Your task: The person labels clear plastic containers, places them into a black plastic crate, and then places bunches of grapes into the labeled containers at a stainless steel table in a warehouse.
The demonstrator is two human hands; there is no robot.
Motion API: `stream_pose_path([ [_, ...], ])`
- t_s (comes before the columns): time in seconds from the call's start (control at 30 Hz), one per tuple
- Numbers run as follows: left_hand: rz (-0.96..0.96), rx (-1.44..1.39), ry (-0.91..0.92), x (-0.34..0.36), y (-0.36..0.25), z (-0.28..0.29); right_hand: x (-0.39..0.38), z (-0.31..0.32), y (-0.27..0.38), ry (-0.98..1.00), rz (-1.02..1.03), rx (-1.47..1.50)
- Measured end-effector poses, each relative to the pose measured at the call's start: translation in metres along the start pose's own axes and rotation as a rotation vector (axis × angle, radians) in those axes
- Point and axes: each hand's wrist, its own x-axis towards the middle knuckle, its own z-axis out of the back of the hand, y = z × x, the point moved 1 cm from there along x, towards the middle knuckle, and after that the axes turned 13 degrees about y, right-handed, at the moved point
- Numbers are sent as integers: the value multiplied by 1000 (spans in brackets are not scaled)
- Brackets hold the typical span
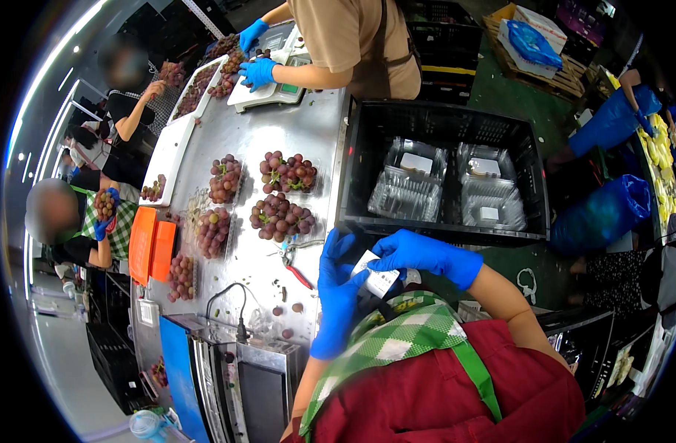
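Observation:
My gloved left hand [334,299] is closed on a small white label [375,280], which rests against its fingers. My gloved right hand [419,258] pinches the label's upper edge. Just left of my hands, red-handled shears [298,275] lie on the steel table [319,155] among loose grapes. Behind them are grape bunches [281,218] in clear trays, with more bunches [223,177] to the left. Beyond my hands, a black crate [534,192] holds several clear lidded punnets [408,196], some with white labels on top.
A co-worker [319,55] works at a scale [246,100]; another [101,221] holds grapes by orange baskets [161,251]. A sealing machine [179,376] stands at lower left. Blue bins [596,214] and a pallet [560,81] are at right.

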Motion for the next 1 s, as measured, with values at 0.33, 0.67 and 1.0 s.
stream_pose_path([
  [0.33, -125, 154, 94, -14, -10, -16, 6, -31, -5, -193, 379, 696],
  [0.67, -150, 195, -107, -14, 4, -1, 14, -60, -21, -52, 423, 896],
  [1.0, 88, 217, -328, -7, 5, 18, 3, -29, -31, -385, 293, 395],
])
